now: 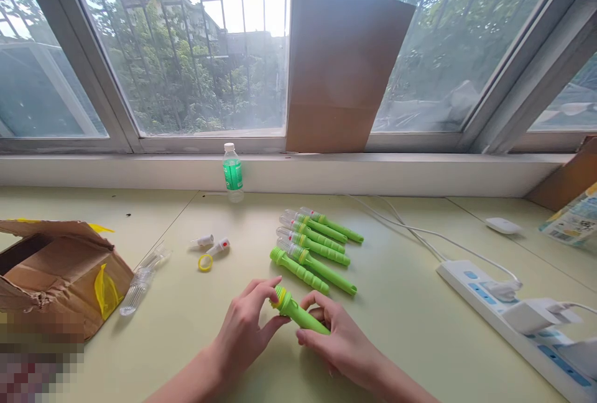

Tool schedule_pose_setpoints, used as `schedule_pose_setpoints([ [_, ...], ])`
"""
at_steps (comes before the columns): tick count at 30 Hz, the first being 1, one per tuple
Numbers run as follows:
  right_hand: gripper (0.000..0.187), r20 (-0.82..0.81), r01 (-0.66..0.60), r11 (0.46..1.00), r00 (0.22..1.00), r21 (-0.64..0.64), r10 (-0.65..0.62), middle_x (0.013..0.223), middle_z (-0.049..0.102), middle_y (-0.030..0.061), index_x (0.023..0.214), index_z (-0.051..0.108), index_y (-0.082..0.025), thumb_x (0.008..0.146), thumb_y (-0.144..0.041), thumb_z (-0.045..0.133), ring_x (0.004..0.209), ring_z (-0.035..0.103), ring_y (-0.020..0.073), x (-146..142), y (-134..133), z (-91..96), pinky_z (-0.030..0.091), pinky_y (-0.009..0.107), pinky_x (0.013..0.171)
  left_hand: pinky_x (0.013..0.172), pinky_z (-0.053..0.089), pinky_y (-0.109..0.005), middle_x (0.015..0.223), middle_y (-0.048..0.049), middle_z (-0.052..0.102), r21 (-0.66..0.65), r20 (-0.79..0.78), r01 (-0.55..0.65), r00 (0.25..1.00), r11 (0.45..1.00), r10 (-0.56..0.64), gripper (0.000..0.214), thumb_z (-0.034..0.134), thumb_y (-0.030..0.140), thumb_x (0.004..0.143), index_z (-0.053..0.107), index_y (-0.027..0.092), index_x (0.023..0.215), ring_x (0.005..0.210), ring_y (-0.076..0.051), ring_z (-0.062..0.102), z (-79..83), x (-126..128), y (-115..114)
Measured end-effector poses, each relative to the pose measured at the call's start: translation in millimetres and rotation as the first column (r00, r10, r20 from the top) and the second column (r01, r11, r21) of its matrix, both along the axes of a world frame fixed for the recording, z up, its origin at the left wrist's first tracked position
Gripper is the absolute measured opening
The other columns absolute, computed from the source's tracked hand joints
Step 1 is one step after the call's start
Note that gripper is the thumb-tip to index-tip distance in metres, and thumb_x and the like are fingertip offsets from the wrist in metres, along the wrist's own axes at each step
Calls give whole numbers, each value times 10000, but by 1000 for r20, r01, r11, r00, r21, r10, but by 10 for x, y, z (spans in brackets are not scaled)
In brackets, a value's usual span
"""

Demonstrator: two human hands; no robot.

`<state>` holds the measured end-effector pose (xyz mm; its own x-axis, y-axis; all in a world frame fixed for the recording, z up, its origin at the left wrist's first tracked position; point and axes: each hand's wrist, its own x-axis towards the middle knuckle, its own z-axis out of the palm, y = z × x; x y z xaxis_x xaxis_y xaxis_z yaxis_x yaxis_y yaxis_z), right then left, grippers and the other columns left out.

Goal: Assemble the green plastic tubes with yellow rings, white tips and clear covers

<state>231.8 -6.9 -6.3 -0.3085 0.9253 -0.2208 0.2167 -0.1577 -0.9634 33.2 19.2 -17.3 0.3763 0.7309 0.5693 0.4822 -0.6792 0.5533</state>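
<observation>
A green plastic stick handle (298, 313) with a yellow ring at its head lies between both my hands, low on the table. My right hand (338, 341) wraps its fingers round the handle's shaft. My left hand (245, 328) pinches the ringed head end with thumb and fingertips. Just beyond them lies a bare green handle (298, 271), and behind it a row of several green sticks with clear tops (317, 238). A loose yellow ring (205, 262) and two small white parts (212, 244) sit to the left.
A torn cardboard box (56, 275) stands at the left with clear plastic tubes (140, 278) beside it. A water bottle (232, 173) stands by the window ledge. A white power strip (508, 316) with plugs and cables runs along the right.
</observation>
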Motion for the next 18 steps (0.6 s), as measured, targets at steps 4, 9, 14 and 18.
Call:
schedule_pose_setpoints([
  [4,215,-15,-18,998,1000,55,19,843,593,-13,877,555,-180,840,-389,585,377,448,29,-2,-13,39,351,171,354,765,566,-350,1140,-90,638,-14,-10,-10,1000,1000,10,275,681,126,755,475,219,912,926,-205,666,-26,2,2],
  [9,263,-5,-55,994,998,90,56,793,596,-8,902,575,-169,888,-427,526,467,495,57,28,-9,44,367,183,439,805,560,-357,1123,-100,653,1,-21,1,1000,1000,-1,211,657,125,778,478,213,846,1027,-226,645,-23,-3,-3],
  [14,320,21,-79,996,997,37,78,713,587,-18,896,555,-168,915,-469,450,398,428,45,36,6,6,339,173,376,814,565,-367,1162,-111,643,-3,-45,14,999,1000,-14,307,738,164,703,488,215,872,1066,-244,630,29,-18,15],
  [18,266,26,-43,999,999,-24,44,708,559,-55,963,504,-204,814,-395,614,327,386,30,38,12,-27,295,160,297,761,577,-356,1134,-111,661,70,-49,14,999,997,-11,229,672,124,744,485,213,841,1010,-237,653,3,-10,20],
])
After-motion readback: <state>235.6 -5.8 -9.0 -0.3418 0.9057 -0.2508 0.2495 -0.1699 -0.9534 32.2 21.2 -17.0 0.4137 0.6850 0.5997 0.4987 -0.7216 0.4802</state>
